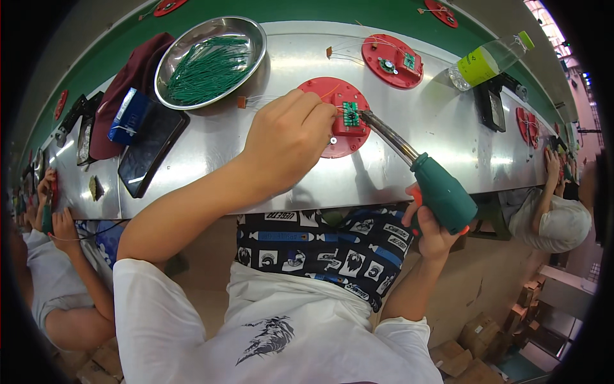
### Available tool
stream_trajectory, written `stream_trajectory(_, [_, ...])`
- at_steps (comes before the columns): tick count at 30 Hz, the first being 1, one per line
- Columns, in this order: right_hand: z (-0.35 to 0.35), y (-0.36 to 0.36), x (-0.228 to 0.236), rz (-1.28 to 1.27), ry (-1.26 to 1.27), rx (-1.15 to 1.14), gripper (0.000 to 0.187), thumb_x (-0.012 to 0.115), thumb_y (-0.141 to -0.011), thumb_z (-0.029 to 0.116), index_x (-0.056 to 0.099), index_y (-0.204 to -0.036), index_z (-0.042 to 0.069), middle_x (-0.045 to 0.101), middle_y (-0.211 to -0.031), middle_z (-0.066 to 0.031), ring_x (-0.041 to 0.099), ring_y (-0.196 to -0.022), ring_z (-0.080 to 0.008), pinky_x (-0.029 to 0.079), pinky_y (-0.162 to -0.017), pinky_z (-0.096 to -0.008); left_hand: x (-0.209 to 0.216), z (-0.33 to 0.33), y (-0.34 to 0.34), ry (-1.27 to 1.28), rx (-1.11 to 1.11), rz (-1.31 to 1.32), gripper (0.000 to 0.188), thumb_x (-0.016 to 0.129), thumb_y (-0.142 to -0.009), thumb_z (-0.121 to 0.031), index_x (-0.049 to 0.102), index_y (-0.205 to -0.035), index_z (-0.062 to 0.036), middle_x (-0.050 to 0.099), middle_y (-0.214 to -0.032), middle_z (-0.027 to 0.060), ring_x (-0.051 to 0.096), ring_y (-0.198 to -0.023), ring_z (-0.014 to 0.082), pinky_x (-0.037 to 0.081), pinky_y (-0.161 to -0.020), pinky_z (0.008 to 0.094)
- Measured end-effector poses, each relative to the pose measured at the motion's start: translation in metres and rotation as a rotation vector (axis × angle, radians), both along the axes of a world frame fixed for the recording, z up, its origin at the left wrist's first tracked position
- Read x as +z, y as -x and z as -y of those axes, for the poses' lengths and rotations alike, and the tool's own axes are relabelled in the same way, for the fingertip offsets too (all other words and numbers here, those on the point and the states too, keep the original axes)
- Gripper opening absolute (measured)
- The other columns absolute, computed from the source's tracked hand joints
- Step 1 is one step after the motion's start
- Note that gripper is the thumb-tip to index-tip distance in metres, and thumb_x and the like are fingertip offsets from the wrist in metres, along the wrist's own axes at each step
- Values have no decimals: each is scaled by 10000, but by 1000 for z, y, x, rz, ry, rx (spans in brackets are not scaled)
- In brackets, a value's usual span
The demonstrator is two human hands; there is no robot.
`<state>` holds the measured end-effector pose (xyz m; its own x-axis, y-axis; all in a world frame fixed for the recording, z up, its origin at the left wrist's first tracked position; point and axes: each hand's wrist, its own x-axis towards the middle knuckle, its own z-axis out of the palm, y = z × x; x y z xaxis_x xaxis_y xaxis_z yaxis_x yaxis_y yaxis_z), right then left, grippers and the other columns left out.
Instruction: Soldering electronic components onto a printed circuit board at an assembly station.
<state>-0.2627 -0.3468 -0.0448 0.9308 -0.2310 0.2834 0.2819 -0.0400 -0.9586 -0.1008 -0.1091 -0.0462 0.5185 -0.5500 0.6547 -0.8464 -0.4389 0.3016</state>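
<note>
My right hand (430,227) is wrapped around a soldering gun (444,192) with a green handle and a long metal barrel. Its tip touches or nearly touches a small green circuit board (350,114) on a round red plastic disc (348,147). From the left, my left hand (288,137) reaches over the disc, fingers pinched at the board's left edge on a thin wire. The fingertips partly hide that wire. More thin wires trail out past this hand to a small brown connector (241,102).
Beyond lies another red disc (391,61) with a board and wires. A steel bowl (259,57) holds green wires. Leftward are a dark phone (150,150), a blue box (128,115) and a maroon cap (137,70). A bottle (480,67) stands at right. Co-workers sit on both sides.
</note>
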Motion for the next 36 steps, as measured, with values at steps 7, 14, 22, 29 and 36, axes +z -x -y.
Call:
stream_trajectory(7, [-3,5,2,-11,-65,-16,305,651,-830,-27,618,-1124,-102,685,-972,-213,608,-562,-161,492,-496,-269,-5,5,-1,36,-19,28,128,691,-781,-17,648,-901,-1,644,-813,116,617,-703,285,505,-627,376])
stream_trajectory(14, [0,-1,3,-23,-32,42,300,648,-841,-22,605,-1127,-100,675,-933,-192,599,-542,-165,486,-490,-269,-7,4,-1,-10,-7,14,130,692,-779,-10,651,-902,3,651,-819,117,625,-705,285,509,-625,375])
stream_trajectory(22, [10,-1,5,-139,-75,37,350,611,-889,77,558,-1190,-94,643,-922,-189,589,-533,-188,474,-451,-286,-4,3,-2,-7,-22,18,134,696,-776,-13,651,-901,0,653,-823,117,625,-707,285,507,-622,375])
stream_trajectory(29, [8,-3,16,16,-71,-115,506,623,-912,203,487,-1279,-118,616,-940,-232,569,-495,-211,444,-381,-270,-3,2,0,-15,-17,-4,129,698,-775,-17,656,-897,-6,665,-830,110,635,-717,284,510,-622,377])
stream_trajectory(36, [22,-32,27,113,-14,-169,452,572,-949,238,507,-1222,-116,614,-932,-239,554,-438,-214,428,-363,-279,-7,4,-2,21,-23,75,114,679,-755,-46,642,-860,-21,616,-758,85,602,-679,253,495,-595,367])
